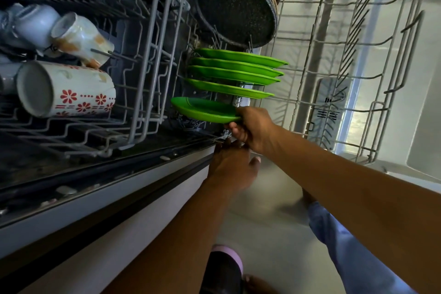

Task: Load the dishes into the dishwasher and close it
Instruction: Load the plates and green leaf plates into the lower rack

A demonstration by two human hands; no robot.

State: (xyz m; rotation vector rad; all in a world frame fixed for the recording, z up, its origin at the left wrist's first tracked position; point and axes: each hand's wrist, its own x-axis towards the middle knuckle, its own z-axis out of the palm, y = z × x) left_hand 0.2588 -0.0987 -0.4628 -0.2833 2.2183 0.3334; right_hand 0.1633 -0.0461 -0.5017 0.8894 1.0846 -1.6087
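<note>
1. Your right hand (253,126) pinches the near edge of a green plate (202,108), thumb on one face and fingers curled under the other, holding it at the near end of the row in the lower rack (334,59).
2. Your left hand (231,167) sits just below and nearer than the right, at the front lip of the dishwasher (119,188). Its thumb sticks out to the right; its fingertips are hidden, so you cannot tell whether they grasp anything.
3. Four more green plates (236,74) stand on edge in the rack just beyond the held one, evenly spaced and parallel.
4. Farther still, dark speckled pans (236,7) stand on edge behind the plates, with an orange rim showing between them.
5. To the left, the upper rack (148,55) holds mugs lying on their sides: a white mug with red flowers (69,90) nearest, a mug with orange patches (81,38) behind it, pale blue ones (35,24) farthest left.
6. The right part of the lower rack shows only bare wire tines.
</note>
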